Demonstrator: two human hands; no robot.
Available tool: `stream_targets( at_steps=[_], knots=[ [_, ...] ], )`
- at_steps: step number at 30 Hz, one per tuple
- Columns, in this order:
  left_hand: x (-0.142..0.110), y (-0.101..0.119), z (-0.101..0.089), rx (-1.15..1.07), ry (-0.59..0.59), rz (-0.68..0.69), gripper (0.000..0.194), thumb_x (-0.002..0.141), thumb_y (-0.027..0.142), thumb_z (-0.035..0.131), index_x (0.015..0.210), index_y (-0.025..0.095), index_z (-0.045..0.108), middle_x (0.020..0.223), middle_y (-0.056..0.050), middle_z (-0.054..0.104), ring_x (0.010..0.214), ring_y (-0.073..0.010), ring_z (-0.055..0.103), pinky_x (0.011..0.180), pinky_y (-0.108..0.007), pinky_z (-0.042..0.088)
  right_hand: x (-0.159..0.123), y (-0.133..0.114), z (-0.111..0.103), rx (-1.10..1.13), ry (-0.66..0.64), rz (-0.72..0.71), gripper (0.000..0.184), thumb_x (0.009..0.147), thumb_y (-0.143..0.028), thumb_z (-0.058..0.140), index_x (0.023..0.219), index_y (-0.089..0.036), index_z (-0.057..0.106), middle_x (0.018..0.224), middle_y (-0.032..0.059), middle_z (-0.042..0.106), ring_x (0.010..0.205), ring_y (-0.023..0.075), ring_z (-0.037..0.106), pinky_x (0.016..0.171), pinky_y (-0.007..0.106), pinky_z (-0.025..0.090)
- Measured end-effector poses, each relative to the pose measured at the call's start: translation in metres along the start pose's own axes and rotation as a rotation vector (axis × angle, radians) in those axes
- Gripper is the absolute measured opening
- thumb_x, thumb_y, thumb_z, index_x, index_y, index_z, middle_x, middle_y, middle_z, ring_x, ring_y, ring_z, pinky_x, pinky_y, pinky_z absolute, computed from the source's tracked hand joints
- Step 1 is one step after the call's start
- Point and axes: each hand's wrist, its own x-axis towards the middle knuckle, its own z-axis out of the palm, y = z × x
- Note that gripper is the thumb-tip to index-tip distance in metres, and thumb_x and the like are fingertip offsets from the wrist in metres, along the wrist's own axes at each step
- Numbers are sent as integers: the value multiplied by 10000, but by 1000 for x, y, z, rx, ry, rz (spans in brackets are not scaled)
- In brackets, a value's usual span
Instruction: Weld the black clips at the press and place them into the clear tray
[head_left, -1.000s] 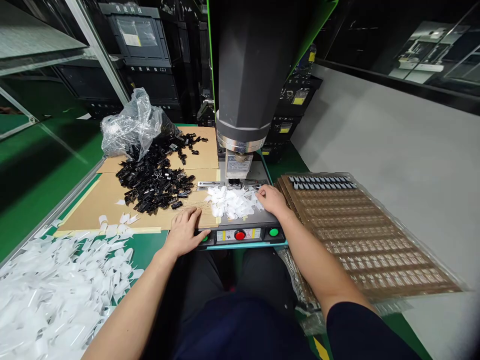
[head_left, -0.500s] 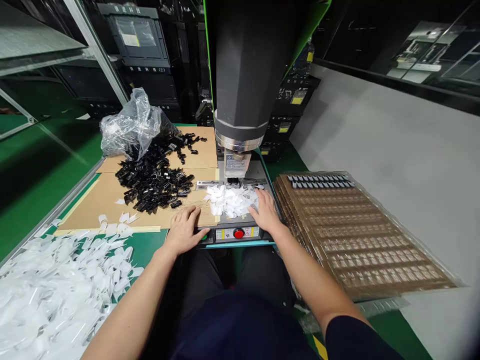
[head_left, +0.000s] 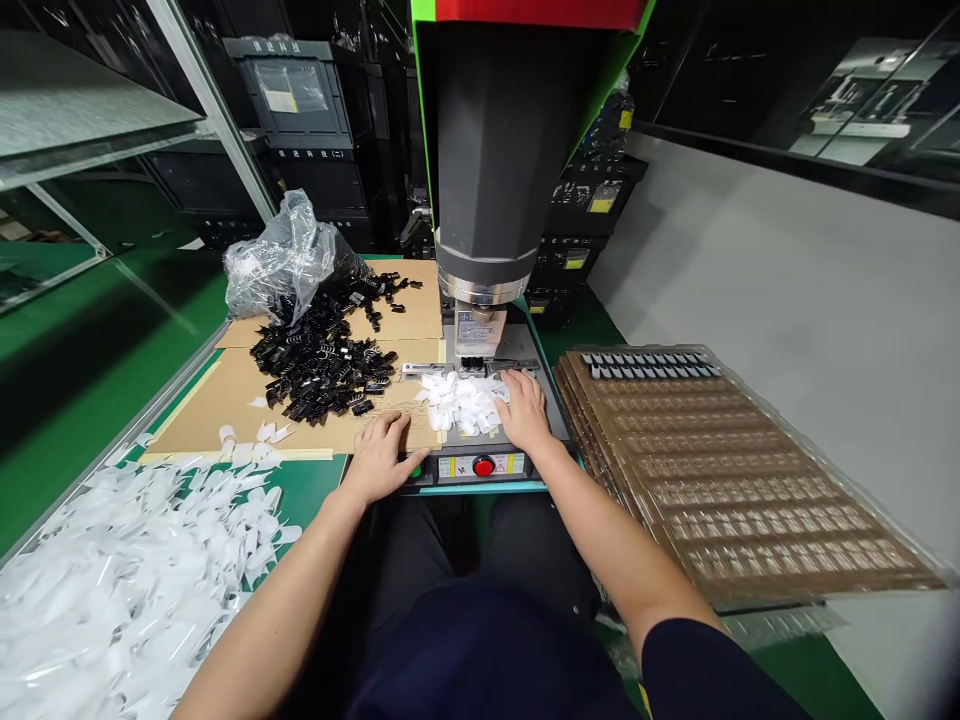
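Observation:
My left hand (head_left: 381, 458) lies open at the front edge of the machine, its thumb by a green button (head_left: 417, 470) that it partly covers. My right hand (head_left: 525, 412) rests open on the machine's base, its fingers at the right side of a small heap of white curved plastic pieces (head_left: 461, 402). Behind that heap, the metal head (head_left: 478, 330) of the press is down over a small black part (head_left: 472, 364) in the fixture. A pile of black plastic parts (head_left: 319, 365) spreads over the cardboard (head_left: 217, 405) left of the machine.
A red button (head_left: 484, 466) sits on the machine's front panel. To the right stand stacked brown trays (head_left: 750, 470), the top one with rows of assembled pieces at its far end. A large heap of white pieces (head_left: 135, 590) fills the near left, and a clear plastic bag (head_left: 281, 255) lies behind the black parts.
The view has shifted slightly, so the scene sits a little further right. My right hand has moved slightly inward over the edge of the white heap; my left hand stays by the green button.

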Motion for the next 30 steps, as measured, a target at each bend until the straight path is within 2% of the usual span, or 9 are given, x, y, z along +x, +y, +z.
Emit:
stream_targets(
  at_steps=[4,8,13,17,21,28,30],
  knots=[
    [9,14,-1,-28,31,14,529,994,574,647,1400,236,615,1336,-151,653,1306,-362,582,1128,-543,464,-17,-9,-12,41,47,-73,625,1036,-385,510,1638,-225,454,1578,165,509,1541,383,345,1256,599,323],
    [23,31,-1,-22,10,-10,354,1012,523,640,1229,243,648,1178,-114,702,1175,-336,635,1034,-494,495,-31,-24,-12,33,-34,-177,625,1016,-454,579,1593,-226,511,1598,153,492,1565,375,320,1278,579,291],
    [36,46,3,4,12,-35,403,1011,540,658,1274,235,633,1217,-125,707,1199,-347,633,1009,-486,479,-29,-48,-4,-49,-108,-251,697,1006,-522,636,1631,-248,497,1670,152,410,1614,388,231,1330,605,169],
    [41,52,6,43,24,-59,415,1015,532,656,1301,233,628,1259,-140,698,1207,-350,633,981,-467,481,-19,-60,3,-76,-132,-284,636,1015,-484,654,1611,-287,548,1684,141,394,1629,389,201,1336,620,149],
    [45,52,5,43,19,-81,397,1014,495,661,1298,221,628,1241,-149,704,1176,-354,640,962,-466,484,-9,-59,8,-92,-150,-293,583,1023,-429,659,1594,-349,570,1692,100,405,1635,370,197,1334,628,154],
    [47,46,3,16,12,-60,278,1032,448,638,1206,236,684,1168,-114,720,1117,-317,655,968,-439,497,0,-50,9,-79,-190,-323,541,1049,-389,611,1589,-372,575,1696,88,416,1640,367,193,1322,641,162],
    [46,45,4,12,17,-46,267,1043,442,619,1194,238,701,1151,-112,726,1106,-315,659,975,-444,502,0,-50,8,-67,-190,-321,542,1061,-378,576,1602,-345,562,1692,99,416,1638,358,197,1326,626,164]
  ],
)
